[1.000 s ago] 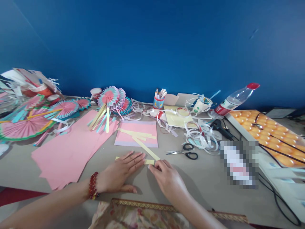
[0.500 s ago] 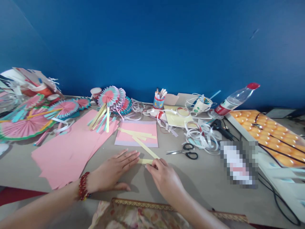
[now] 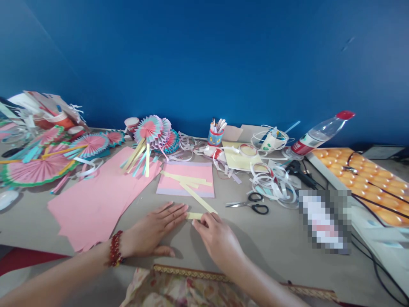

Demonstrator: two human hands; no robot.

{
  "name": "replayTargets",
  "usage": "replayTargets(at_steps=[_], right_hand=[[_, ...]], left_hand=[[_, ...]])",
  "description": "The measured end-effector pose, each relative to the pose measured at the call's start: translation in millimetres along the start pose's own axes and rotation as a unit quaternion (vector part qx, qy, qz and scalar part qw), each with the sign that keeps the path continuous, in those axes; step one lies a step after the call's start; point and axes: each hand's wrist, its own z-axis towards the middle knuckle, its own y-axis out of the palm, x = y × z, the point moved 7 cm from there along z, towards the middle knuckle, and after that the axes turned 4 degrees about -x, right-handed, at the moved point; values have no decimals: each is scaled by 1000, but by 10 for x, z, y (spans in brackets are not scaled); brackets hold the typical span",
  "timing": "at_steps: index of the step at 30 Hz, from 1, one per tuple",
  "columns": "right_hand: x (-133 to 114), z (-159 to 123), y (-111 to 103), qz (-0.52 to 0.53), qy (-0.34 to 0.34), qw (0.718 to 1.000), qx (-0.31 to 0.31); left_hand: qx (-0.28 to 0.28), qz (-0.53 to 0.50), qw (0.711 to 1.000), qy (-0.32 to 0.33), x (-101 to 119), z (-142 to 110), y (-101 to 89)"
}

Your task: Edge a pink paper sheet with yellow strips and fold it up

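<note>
The short yellow paper strip (image 3: 193, 216) lies flat on the grey table (image 3: 265, 251), bridging the two hands. The left hand (image 3: 159, 228) is released, palm down with fingers spread, fingertips at its left end; the right hand (image 3: 219, 238) has its fingers curled over the other end, though whether they pinch it I cannot tell. A longer yellow strip (image 3: 198, 197) slants from the pink sheet (image 3: 188, 170) to the right knuckles. Bare tabletop lies between the palms and right of the right hand, below the black-handled scissors (image 3: 249, 204). Against the first frame, the left hand sits farther left and the right fingers now cover the strip's right end.
</note>
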Motion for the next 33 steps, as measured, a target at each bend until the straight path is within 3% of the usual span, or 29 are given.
replayTargets(at_steps=[15, 19, 27, 30, 33], right_hand=[[-93, 86, 14, 2, 8, 1000, 13], [49, -41, -27, 10, 17, 1000, 20], [504, -509, -172, 19, 37, 999, 10], [571, -577, -232, 26, 49, 998, 14], [571, -578, -238, 27, 53, 998, 7]], left_hand=[[-2, 8, 1000, -3, 11, 20, -1], [6, 7, 1000, 7, 116, 161, 26], [42, 1, 999, 21, 481, 733, 130], [32, -11, 999, 31, 505, 771, 102], [23, -12, 999, 18, 425, 645, 37]])
